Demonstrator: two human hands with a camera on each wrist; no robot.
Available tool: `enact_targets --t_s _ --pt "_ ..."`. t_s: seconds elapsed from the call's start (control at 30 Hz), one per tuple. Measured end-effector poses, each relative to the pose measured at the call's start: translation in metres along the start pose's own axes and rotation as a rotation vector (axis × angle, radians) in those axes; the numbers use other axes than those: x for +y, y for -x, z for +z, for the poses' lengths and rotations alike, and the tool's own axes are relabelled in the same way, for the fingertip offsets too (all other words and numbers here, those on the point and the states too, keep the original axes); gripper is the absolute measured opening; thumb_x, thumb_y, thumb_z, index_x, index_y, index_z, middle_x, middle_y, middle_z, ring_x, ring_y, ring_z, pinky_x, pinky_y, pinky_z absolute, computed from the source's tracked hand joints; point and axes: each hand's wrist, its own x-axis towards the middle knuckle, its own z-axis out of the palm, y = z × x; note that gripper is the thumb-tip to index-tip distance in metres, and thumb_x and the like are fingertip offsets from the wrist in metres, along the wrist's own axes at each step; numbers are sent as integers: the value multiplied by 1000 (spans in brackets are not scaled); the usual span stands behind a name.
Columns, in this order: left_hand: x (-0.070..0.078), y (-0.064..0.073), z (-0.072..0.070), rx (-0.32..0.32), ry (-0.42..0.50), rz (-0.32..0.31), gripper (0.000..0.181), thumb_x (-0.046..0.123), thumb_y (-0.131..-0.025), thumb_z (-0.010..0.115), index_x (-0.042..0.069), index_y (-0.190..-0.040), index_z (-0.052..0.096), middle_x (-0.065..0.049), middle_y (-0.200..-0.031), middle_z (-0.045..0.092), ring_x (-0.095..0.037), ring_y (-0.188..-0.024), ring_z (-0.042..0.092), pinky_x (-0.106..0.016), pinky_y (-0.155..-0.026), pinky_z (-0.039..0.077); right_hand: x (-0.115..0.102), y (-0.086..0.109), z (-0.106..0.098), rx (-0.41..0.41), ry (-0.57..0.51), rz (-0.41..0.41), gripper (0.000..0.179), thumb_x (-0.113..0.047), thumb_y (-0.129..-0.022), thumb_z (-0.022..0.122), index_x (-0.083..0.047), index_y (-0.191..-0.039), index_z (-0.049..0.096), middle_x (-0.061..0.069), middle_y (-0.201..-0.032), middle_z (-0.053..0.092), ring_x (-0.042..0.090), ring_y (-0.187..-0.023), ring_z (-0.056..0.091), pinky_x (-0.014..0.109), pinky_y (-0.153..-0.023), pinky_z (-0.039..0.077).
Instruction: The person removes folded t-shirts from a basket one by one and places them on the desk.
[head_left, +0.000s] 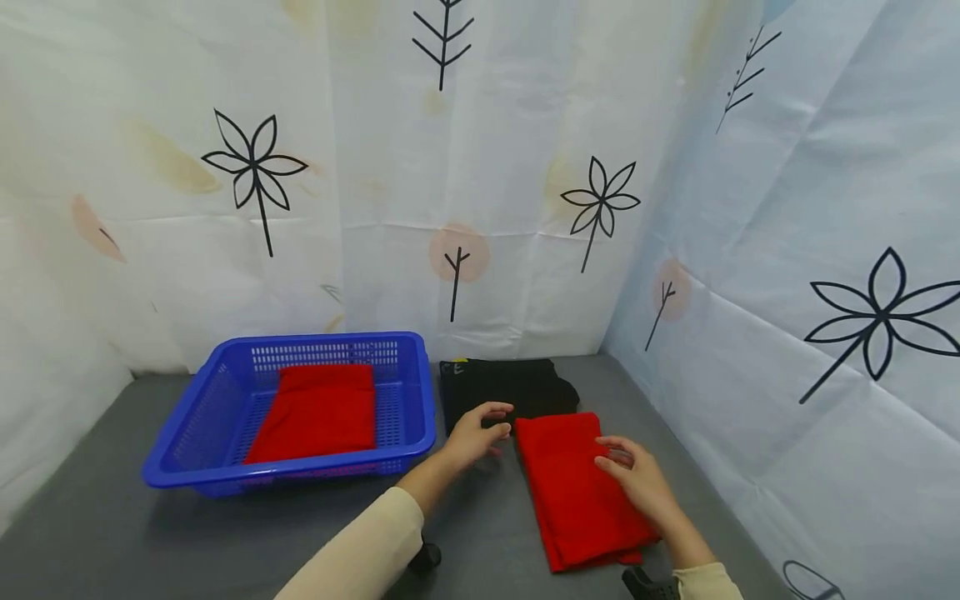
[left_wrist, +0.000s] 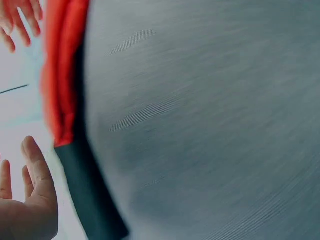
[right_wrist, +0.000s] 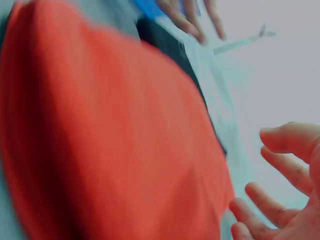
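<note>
A folded red cloth [head_left: 573, 492] lies on the grey table, its far end overlapping a folded black cloth [head_left: 502, 385] behind it. My left hand [head_left: 480, 435] hovers at the left of the red cloth's far corner, just in front of the black cloth, fingers spread and holding nothing. On the other side, my right hand [head_left: 633, 477] is over the red cloth's right edge with its fingers loosely bent and nothing in them. The right wrist view shows the red cloth [right_wrist: 125, 130] close up, with the right hand's fingers [right_wrist: 285, 140] apart from it.
A blue plastic basket [head_left: 168, 442] stands to the left on the table [head_left: 330, 542], with another folded red cloth [head_left: 322, 417] inside. White patterned curtains [head_left: 390, 167] close off the back and the right side.
</note>
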Motion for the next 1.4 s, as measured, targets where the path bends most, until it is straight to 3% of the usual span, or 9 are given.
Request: enact_targets --t_s 0.13,0.3,0.47,0.6,0.87,1.07,1.23,1.4 --pt "24 -5 -11 15 29 0 36 9 -100 55 4 -136 55 -24 -139 52 -33 -109 66 -42 -80 59 -26 -13 21 -13 -46 -75 33 -11 -93 67 0 -124 62 21 -129 60 36 -112 61 41 -91 52" --pt "54 -11 -38 60 61 -4 36 15 -103 51 7 -139 53 -19 -139 53 -33 -116 62 -41 -89 57 -71 -31 47 -118 -122 -179 30 -10 -95 64 -5 -125 62 18 -126 63 35 -109 63 41 -89 53" --pt "75 -12 -80 124 52 -3 38 20 -105 47 8 -142 49 -19 -144 50 -37 -124 56 -44 -96 53 -122 -46 81 -259 -174 -279 33 -13 -97 62 -6 -129 60 19 -128 62 35 -113 63 48 -94 52" --pt "83 -9 -117 193 -14 -12 41 24 -106 45 10 -144 46 -18 -147 47 -36 -129 53 -47 -101 49 -158 -55 116 -344 -176 -319 36 -16 -97 62 -5 -131 58 20 -132 59 36 -115 61 48 -95 53" --pt "77 -4 -174 380 -153 31 44 30 -107 41 10 -146 44 -18 -144 50 -36 -125 56 -47 -100 50 -202 -56 179 -455 -323 -128 44 -18 -96 63 -8 -138 52 20 -141 48 34 -116 61 48 -97 52" --pt "62 12 -214 450 -250 -35 50 35 -107 36 9 -150 39 -20 -147 46 -37 -129 51 -51 -107 43 -212 -58 216 -514 -356 16 49 -20 -94 66 -7 -138 49 20 -137 50 37 -122 54 53 -101 48" --pt "53 27 -238 446 -309 -162 56 40 -107 32 8 -153 31 -24 -153 37 -40 -136 42 -57 -113 32 -215 -62 231 -534 -409 164 53 -14 -92 68 -5 -139 45 20 -133 52 45 -127 49 61 -96 48" --pt "50 41 -256 341 -330 -266 59 37 -108 31 2 -155 23 -29 -156 24 -45 -141 32 -56 -114 31 -211 -67 239 -561 -383 207 56 -14 -90 69 -5 -140 45 20 -134 51 45 -127 48 63 -94 48"
